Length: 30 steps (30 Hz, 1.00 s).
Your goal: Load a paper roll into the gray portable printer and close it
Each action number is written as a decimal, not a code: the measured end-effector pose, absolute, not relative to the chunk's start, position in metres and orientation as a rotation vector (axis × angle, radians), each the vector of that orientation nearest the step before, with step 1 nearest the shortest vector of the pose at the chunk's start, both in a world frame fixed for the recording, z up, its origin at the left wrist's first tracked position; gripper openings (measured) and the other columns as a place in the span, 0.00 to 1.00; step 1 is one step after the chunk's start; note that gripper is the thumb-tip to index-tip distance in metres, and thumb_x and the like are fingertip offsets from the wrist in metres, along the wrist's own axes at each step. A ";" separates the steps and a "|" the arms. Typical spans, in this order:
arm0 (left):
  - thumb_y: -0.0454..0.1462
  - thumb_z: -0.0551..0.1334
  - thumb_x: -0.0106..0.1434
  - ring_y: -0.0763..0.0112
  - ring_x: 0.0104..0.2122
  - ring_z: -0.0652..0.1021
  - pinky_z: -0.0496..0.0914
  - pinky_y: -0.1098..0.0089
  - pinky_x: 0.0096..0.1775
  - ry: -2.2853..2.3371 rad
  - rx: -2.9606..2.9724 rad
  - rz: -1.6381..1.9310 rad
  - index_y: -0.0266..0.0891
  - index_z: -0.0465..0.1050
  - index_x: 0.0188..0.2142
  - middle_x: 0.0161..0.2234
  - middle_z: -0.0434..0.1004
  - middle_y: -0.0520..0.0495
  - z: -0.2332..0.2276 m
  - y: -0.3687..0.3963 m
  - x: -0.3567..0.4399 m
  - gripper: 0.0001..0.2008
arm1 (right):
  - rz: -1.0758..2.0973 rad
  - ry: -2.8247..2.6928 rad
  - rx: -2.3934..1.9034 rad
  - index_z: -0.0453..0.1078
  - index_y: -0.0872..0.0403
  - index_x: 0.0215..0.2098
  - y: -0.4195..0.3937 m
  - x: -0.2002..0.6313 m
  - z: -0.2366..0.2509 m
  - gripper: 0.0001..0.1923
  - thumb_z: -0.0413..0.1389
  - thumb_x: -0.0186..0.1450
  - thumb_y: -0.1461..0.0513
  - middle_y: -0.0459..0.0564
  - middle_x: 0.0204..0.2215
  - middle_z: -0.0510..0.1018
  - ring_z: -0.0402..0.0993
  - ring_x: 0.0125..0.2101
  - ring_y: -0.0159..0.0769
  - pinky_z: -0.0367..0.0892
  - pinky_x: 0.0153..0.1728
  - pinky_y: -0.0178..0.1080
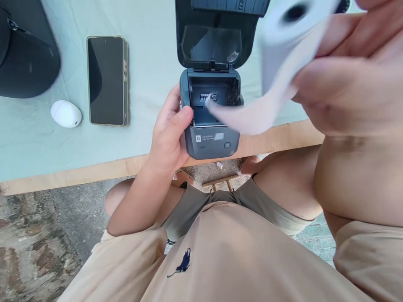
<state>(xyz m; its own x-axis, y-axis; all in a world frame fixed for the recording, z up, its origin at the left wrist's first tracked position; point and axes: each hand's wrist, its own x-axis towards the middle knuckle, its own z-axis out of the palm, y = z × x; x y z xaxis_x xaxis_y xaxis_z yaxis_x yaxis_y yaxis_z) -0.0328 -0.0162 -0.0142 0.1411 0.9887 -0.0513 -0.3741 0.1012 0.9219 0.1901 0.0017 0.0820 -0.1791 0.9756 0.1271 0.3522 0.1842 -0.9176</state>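
My left hand [171, 130] grips a small dark label printer [212, 142] by its left side, thumb on the rim. The printer's lid [214, 42] is swung fully back, and its inner bay shows a small printed sticker. Raised at the upper right, close to the camera, my right hand [346, 75] holds a white roll of paper [277, 54] between its fingers. A loose strip hangs from the roll and curls to the left, crossing in front of the printer's bay. The roll and my right hand are blurred.
A smartphone [107, 82] lies on the pale green tablecloth [147, 42], left of the printer. Beside it sits a white rounded case [66, 113]. A black zippered bag [28, 50] stands at the far left. The wooden table edge [78, 174] runs above my legs.
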 end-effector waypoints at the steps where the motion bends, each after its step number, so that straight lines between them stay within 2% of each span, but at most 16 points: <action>1: 0.55 0.66 0.69 0.48 0.68 0.76 0.72 0.48 0.68 0.870 0.926 1.218 0.49 0.76 0.56 0.53 0.82 0.46 -0.015 -0.016 -0.033 0.22 | 1.060 -1.520 -1.265 0.73 0.49 0.54 0.007 0.195 0.075 0.25 0.58 0.58 0.57 0.50 0.53 0.79 0.69 0.32 0.31 0.52 0.23 0.37; 2: 0.55 0.65 0.70 0.48 0.65 0.78 0.74 0.48 0.66 0.874 0.925 1.200 0.48 0.77 0.56 0.54 0.82 0.46 -0.015 -0.015 -0.034 0.21 | 1.137 -1.398 -1.290 0.73 0.50 0.51 0.012 0.199 0.068 0.24 0.59 0.56 0.54 0.52 0.46 0.78 0.61 0.27 0.29 0.47 0.22 0.37; 3: 0.54 0.65 0.70 0.49 0.62 0.80 0.76 0.49 0.63 0.872 0.921 1.179 0.48 0.77 0.56 0.55 0.82 0.45 -0.015 -0.015 -0.034 0.21 | 1.271 -1.339 -1.332 0.73 0.51 0.50 0.016 0.204 0.060 0.25 0.58 0.56 0.50 0.53 0.43 0.77 0.53 0.24 0.27 0.45 0.21 0.37; 4: 0.53 0.65 0.70 0.50 0.59 0.82 0.78 0.50 0.60 0.861 0.918 1.161 0.48 0.77 0.56 0.55 0.82 0.44 -0.013 -0.014 -0.034 0.21 | 1.424 -1.307 -1.366 0.71 0.50 0.52 0.020 0.209 0.053 0.28 0.57 0.59 0.47 0.54 0.46 0.77 0.49 0.25 0.27 0.47 0.22 0.37; 6: 0.53 0.67 0.69 0.50 0.56 0.83 0.79 0.51 0.57 0.839 0.919 1.141 0.46 0.77 0.56 0.56 0.82 0.43 -0.010 -0.014 -0.034 0.22 | 1.531 -1.265 -1.385 0.69 0.50 0.54 0.024 0.217 0.040 0.28 0.51 0.63 0.44 0.55 0.51 0.75 0.45 0.26 0.27 0.51 0.24 0.38; 8: 0.54 0.67 0.69 0.50 0.56 0.83 0.79 0.51 0.56 0.838 0.926 1.139 0.46 0.77 0.56 0.56 0.82 0.43 -0.007 -0.014 -0.034 0.22 | 1.432 -1.236 -1.408 0.67 0.49 0.52 0.024 0.220 0.030 0.24 0.48 0.65 0.45 0.55 0.51 0.74 0.44 0.26 0.27 0.53 0.25 0.39; 11: 0.54 0.66 0.70 0.48 0.59 0.82 0.78 0.50 0.58 0.856 0.923 1.125 0.48 0.77 0.56 0.56 0.82 0.43 -0.008 -0.014 -0.034 0.22 | 1.177 -1.220 -1.423 0.63 0.48 0.47 0.020 0.213 0.026 0.23 0.55 0.61 0.44 0.51 0.41 0.72 0.49 0.25 0.29 0.54 0.23 0.39; 14: 0.56 0.65 0.70 0.45 0.60 0.81 0.78 0.47 0.59 0.846 0.937 1.138 0.47 0.77 0.57 0.57 0.82 0.41 -0.011 -0.014 -0.035 0.24 | 1.028 -1.375 -1.377 0.62 0.47 0.45 0.014 0.206 0.032 0.24 0.63 0.60 0.45 0.47 0.36 0.72 0.65 0.28 0.33 0.62 0.26 0.40; 16: 0.57 0.65 0.69 0.43 0.63 0.80 0.77 0.45 0.60 0.845 0.944 1.132 0.48 0.77 0.57 0.57 0.82 0.41 -0.012 -0.014 -0.035 0.24 | 0.842 -1.607 -1.364 0.63 0.47 0.44 0.010 0.206 0.037 0.21 0.65 0.63 0.47 0.47 0.40 0.74 0.73 0.36 0.36 0.68 0.33 0.40; 19: 0.56 0.66 0.68 0.43 0.68 0.77 0.78 0.46 0.62 0.842 0.922 1.124 0.50 0.77 0.56 0.56 0.83 0.44 -0.011 -0.014 -0.035 0.22 | 0.564 -1.829 -1.383 0.67 0.48 0.49 0.008 0.209 0.039 0.20 0.66 0.64 0.54 0.49 0.52 0.75 0.76 0.44 0.35 0.70 0.41 0.39; 20: 0.55 0.66 0.69 0.44 0.69 0.76 0.78 0.46 0.62 0.841 0.915 1.129 0.50 0.77 0.56 0.56 0.84 0.45 -0.011 -0.014 -0.035 0.22 | 0.548 -1.848 -1.421 0.67 0.48 0.53 0.008 0.210 0.037 0.23 0.67 0.62 0.57 0.49 0.54 0.76 0.76 0.43 0.34 0.70 0.43 0.39; 23: 0.54 0.66 0.69 0.46 0.67 0.77 0.79 0.48 0.62 0.841 0.909 1.146 0.49 0.77 0.56 0.54 0.84 0.45 -0.009 -0.015 -0.035 0.21 | 0.649 -1.888 -1.593 0.66 0.48 0.62 0.011 0.209 0.032 0.35 0.65 0.57 0.64 0.48 0.48 0.81 0.75 0.37 0.31 0.72 0.43 0.40; 26: 0.53 0.67 0.69 0.48 0.63 0.81 0.80 0.50 0.59 0.841 0.916 1.123 0.49 0.77 0.57 0.55 0.84 0.45 -0.009 -0.016 -0.036 0.22 | 0.698 -1.946 -1.532 0.66 0.50 0.66 0.013 0.212 0.031 0.42 0.67 0.54 0.63 0.53 0.59 0.79 0.80 0.49 0.37 0.74 0.43 0.39; 28: 0.53 0.66 0.69 0.49 0.60 0.83 0.81 0.51 0.57 0.856 0.910 1.116 0.48 0.77 0.57 0.55 0.83 0.46 -0.009 -0.016 -0.036 0.22 | 0.559 -1.900 -1.373 0.69 0.52 0.66 0.016 0.221 0.031 0.37 0.66 0.59 0.59 0.55 0.61 0.77 0.80 0.55 0.41 0.71 0.43 0.40; 30: 0.54 0.65 0.69 0.51 0.57 0.84 0.81 0.51 0.56 0.873 0.901 1.125 0.47 0.76 0.57 0.55 0.82 0.46 -0.010 -0.016 -0.036 0.23 | 0.326 -1.779 -1.332 0.73 0.52 0.65 0.022 0.233 0.029 0.31 0.64 0.64 0.57 0.55 0.59 0.79 0.81 0.53 0.43 0.67 0.43 0.42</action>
<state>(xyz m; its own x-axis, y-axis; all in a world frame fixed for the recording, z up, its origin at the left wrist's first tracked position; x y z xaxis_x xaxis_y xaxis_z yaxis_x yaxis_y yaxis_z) -0.0356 -0.0163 -0.0104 0.2044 0.9719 -0.1166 -0.3547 0.1845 0.9166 0.2329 0.0221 0.0293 -0.0536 0.8765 0.4785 0.6500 0.3944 -0.6496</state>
